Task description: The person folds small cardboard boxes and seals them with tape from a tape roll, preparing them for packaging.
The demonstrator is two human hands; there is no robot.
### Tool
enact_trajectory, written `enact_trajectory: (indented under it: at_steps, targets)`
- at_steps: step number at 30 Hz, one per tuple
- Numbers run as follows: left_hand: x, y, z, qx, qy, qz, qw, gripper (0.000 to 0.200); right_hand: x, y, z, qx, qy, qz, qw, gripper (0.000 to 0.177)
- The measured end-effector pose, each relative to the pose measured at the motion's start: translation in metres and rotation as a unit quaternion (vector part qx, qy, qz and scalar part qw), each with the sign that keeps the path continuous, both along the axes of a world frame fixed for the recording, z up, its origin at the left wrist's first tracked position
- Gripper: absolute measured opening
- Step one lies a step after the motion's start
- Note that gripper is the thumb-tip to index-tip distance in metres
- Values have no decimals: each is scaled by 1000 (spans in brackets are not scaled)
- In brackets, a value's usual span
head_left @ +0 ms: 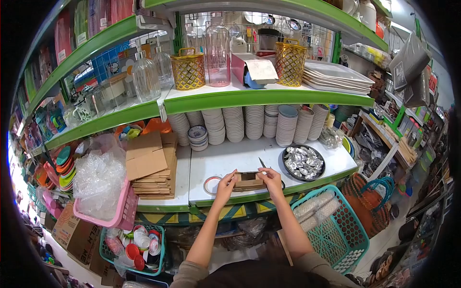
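Observation:
A small open cardboard box (248, 183) is held at the front edge of the white shelf. The fingers of my left hand (227, 184) pinch its left end, and those of my right hand (272, 180) grip its right end. Just behind my right hand a dark pointed blade (261, 162) sticks out; its other end is mostly hidden by the hand. Left of the box, close to my left hand, lies a roll of tape (211, 185). Farther right stands a round black tray (303, 162) filled with small silver-wrapped pieces.
Flattened cardboard pieces (150, 165) are stacked at left, beside a pink basket (122, 211) of bubble wrap. Stacks of white bowls (234, 124) line the back under a green-edged shelf (269, 97). Below right sits a turquoise basket (353, 223) with bubble-wrapped items.

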State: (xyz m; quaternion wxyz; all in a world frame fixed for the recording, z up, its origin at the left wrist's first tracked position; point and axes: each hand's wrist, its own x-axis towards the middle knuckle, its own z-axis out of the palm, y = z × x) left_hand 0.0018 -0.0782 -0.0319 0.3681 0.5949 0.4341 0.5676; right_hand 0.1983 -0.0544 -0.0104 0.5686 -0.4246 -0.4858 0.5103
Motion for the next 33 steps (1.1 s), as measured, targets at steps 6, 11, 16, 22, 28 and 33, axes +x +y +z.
enact_trajectory:
  at_steps: [6, 11, 16, 22, 28, 33]
  targets:
    - [-3, 4, -14, -68, -102, -51, 991, 43, -9, 17, -14, 100, 24, -59, 993, 13]
    - [2, -1, -17, -32, -28, -42, 998, 55, -9, 14, -16, 91, -4, -60, 994, 14]
    - [11, -14, 8, -55, -38, -43, 997, 60, -5, 9, -14, 73, -6, -48, 996, 15]
    - [11, -7, 0, -14, -34, -27, 999, 48, 4, 2, -13, 101, -28, -18, 994, 16]
    - [12, -3, -3, -20, -35, -18, 999, 42, 5, -4, -11, 106, -89, 3, 990, 20]
    - [12, -4, -2, -20, -44, -25, 999, 39, 5, -3, -13, 92, -92, 6, 991, 27]
